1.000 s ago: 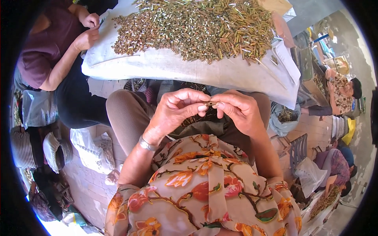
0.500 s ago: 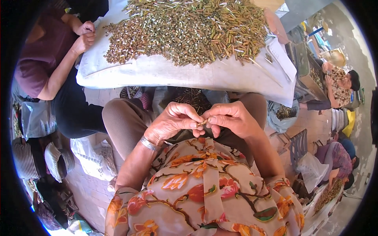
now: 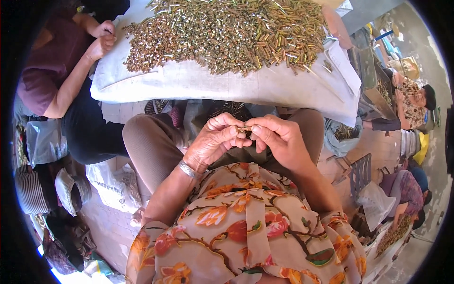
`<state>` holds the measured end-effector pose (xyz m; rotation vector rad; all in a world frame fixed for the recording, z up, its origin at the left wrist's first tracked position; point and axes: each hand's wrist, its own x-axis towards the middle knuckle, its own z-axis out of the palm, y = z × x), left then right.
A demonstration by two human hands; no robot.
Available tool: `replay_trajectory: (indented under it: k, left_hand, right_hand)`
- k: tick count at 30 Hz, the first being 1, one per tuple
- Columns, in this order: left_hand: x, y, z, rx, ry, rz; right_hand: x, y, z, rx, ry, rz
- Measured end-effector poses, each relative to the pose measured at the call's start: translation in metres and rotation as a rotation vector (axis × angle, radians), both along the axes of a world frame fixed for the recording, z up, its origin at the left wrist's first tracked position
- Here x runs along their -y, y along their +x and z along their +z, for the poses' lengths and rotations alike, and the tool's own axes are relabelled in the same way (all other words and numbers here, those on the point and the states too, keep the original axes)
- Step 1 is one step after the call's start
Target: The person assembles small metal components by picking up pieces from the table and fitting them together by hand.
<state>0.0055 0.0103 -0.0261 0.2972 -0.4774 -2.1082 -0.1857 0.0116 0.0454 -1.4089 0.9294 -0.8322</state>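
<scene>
Between my two hands, over my lap, is a small brass-coloured metal sleeve, pinched end to end in the fingertips. My left hand, with a silver bracelet on its wrist, grips one end between thumb and forefinger. The other end is in the thumb and forefinger of my right hand. My fingertips cover part of the piece, so its exact make-up is hidden. Ahead of my hands, a large pile of small metal sleeves and longer rods lies on a white-covered table.
Below the table edge, dark metal pieces lie between my knees. A blue-grey bag stands by my right knee. A co-worker in purple sits at the left. White plastic bags are on the floor; others work at the right.
Both hands have shifted up slightly, still holding the piece. It now lies more level, with more of it showing between my fingertips.
</scene>
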Motion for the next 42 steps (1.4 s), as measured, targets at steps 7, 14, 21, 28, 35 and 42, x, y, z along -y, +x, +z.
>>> replay_trajectory:
  k: [7,14,21,28,35,42]
  left_hand:
    - [-0.001,-0.001,0.003,-0.001,0.026,0.054]
    - [-0.002,-0.001,0.013,0.109,-0.051,0.145]
    - [-0.001,0.002,0.002,-0.075,0.001,-0.079]
    - [-0.004,0.0,-0.007,-0.091,0.034,-0.078]
    - [-0.006,-0.001,-0.011,-0.099,0.06,-0.035]
    - [-0.003,-0.006,-0.014,-0.077,0.049,-0.042]
  right_hand:
    - [-0.004,0.006,-0.002,-0.052,-0.1,-0.085]
    - [-0.009,0.009,0.001,-0.209,-0.266,-0.128]
    - [-0.003,0.002,0.0,0.099,0.079,0.015]
    - [-0.002,0.002,-0.008,0.179,0.257,0.007]
    - [-0.004,0.006,-0.008,0.143,0.222,-0.006]
    - [0.002,0.005,-0.009,0.241,0.346,0.019]
